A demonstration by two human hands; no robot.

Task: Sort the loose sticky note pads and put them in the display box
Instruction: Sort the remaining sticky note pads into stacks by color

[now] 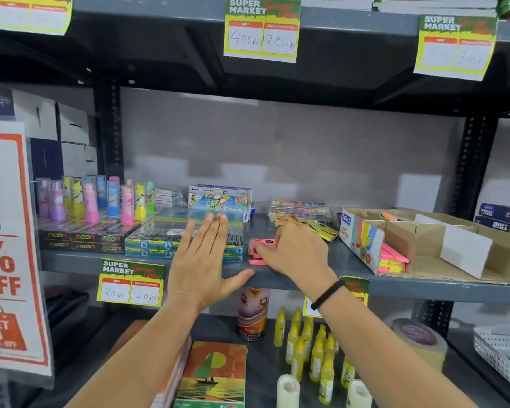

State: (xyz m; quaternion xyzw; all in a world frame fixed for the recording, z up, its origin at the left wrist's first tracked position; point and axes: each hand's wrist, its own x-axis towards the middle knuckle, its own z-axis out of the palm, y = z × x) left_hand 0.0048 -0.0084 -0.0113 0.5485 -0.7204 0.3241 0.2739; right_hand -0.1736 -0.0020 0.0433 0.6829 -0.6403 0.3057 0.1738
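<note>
At the frame's centre, on the shelf (351, 265), our right hand (295, 251) closes its grip on pink sticky note pads (259, 251), left hand (202, 260) flat and empty; next, probably carry them right into the display box (424, 245).

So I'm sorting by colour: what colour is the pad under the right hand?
Pink, seen in the head view: the right hand rests on the pink pad.

Dark grey metal shelving (395, 285) with perforated uprights (473, 160), pale grey wall (292, 142) behind, soft even light
</note>
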